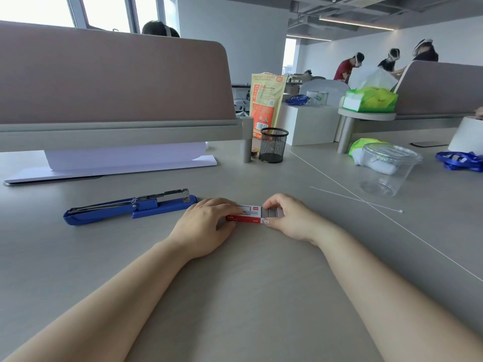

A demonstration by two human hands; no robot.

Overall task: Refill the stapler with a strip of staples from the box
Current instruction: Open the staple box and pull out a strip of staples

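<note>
Two bare forearms are reaching across the grey counter (235, 296) — the left hand (206, 226) is pinning the red staple box (244, 218) flat, its grip clamped on the sleeve, while the right hand (290, 218) is pinching the grey tray of staples (273, 212) sliding out. Lying just left of the hands, the blue stapler (130, 207) is sitting open.

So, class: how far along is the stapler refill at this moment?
Done: the stapler lies opened flat on the desk. In hand: the left hand steadies the box while the right hand slides its tray of staples out. Left: lifting out a strip, loading it and closing the stapler.
</note>
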